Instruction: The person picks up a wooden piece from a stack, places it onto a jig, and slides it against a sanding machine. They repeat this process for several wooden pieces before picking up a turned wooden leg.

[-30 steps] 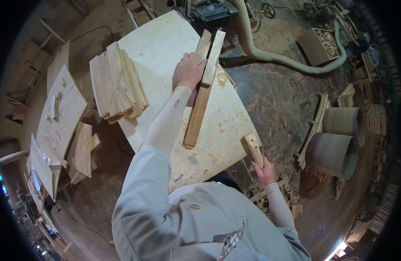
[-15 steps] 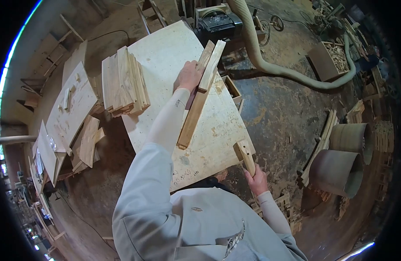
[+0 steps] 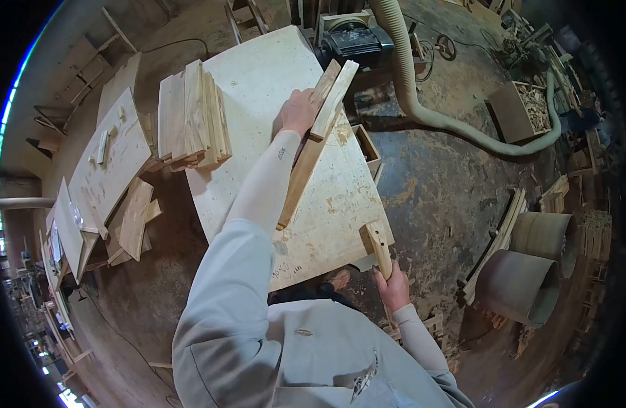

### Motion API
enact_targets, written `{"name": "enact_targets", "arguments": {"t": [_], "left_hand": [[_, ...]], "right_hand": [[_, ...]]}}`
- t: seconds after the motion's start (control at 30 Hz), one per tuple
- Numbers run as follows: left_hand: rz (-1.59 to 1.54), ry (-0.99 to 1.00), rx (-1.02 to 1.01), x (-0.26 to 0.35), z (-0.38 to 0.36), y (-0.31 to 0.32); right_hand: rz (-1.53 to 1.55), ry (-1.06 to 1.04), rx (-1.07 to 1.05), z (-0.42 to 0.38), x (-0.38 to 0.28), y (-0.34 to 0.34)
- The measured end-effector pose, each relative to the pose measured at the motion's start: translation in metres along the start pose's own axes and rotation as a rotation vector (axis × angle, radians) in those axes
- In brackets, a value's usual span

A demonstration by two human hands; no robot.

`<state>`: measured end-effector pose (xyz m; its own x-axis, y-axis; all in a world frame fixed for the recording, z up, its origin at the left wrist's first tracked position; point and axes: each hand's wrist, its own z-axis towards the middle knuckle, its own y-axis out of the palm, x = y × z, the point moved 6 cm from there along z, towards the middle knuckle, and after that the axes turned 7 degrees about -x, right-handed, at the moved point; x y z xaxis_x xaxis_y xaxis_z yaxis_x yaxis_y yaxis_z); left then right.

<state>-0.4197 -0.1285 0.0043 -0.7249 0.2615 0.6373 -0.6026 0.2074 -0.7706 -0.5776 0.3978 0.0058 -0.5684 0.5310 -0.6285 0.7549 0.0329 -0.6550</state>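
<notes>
- Three lengths of wood lie close together on the pale counter (image 3: 258, 61): a darker strip (image 3: 328, 79), a paler bar (image 3: 335, 102) and a longer brown bar (image 3: 301, 187).
- The paler bar overlaps the upper part of the longer brown bar, which slants down toward the person; the darker strip runs along the paler bar's left side.
- The left hand (image 3: 301, 111) reaches across the counter and touches the darker strip; its fingertips are partly hidden, so whether it grips or only presses cannot be told.
- The right hand (image 3: 394, 289) is closed around the lower end of a wooden piece with dark holes (image 3: 379, 246), held at the counter's near right corner.
- A stack of planks (image 3: 190, 115) sits at the counter's left edge, well apart from the bars.
- Past the counter's far end stands a black motor (image 3: 357, 44), with a ribbed hose (image 3: 409, 112) curving beside it toward a box of wood scraps (image 3: 513, 115).
- At right, two hollow cylinders (image 3: 513, 285) lie near each other.
</notes>
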Motion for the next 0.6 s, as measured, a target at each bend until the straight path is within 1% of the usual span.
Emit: {"name": "enact_targets", "arguments": {"t": [0.07, 0.33, 0.37, 0.5, 0.57, 0.6], "left_hand": [[-0.004, -0.009, -0.003, 0.002, -0.001, -0.002], [0.011, 0.044, 0.049, -0.001, -0.001, -0.001], [0.024, 0.069, 0.062, -0.001, 0.004, 0.002], [0.038, 0.058, 0.078, 0.003, -0.006, -0.004], [0.054, 0.076, 0.096, 0.005, -0.008, -0.006], [0.053, 0.105, 0.1, 0.007, -0.002, -0.006]], "right_hand": [[-0.018, 0.083, -0.034, 0.002, 0.004, 0.005], [-0.027, -0.025, 0.049, 0.008, 0.024, 0.016], [-0.019, -0.033, 0.075, 0.013, 0.028, 0.026], [-0.001, -0.048, 0.057, 0.013, 0.029, 0.023], [-0.002, -0.087, 0.072, 0.012, 0.026, 0.021], [0.006, -0.089, 0.099, 0.019, 0.031, 0.031]]}}
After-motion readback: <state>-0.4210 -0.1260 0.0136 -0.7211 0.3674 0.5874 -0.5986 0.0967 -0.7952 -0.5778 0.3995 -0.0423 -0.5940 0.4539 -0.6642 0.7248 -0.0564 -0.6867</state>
